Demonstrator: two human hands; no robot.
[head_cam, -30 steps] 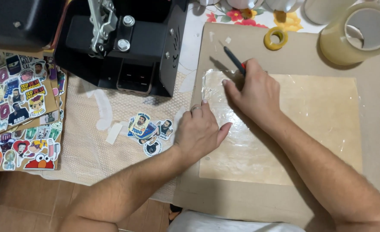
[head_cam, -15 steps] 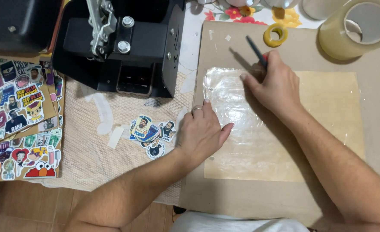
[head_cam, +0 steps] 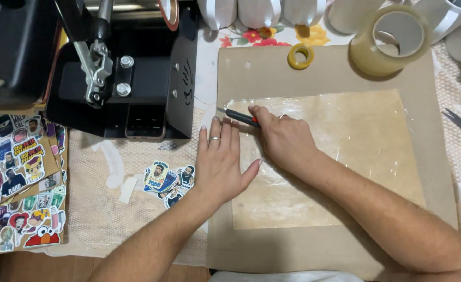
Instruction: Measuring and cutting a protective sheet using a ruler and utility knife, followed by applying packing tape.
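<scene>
Two hands at work: left hand spread flat, pinning the clear glossy film sheet; right hand grip pinching a slim red-and-black craft knife at its corner.

Materials and finishes, cutting station
Matt brown cardboard sheet; glossy clear plastic film; shiny translucent tape roll; matt black metal press; glossy printed paper stickers.

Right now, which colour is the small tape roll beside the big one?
Yellow: the small yellow tape roll shows best in the head view.
</scene>
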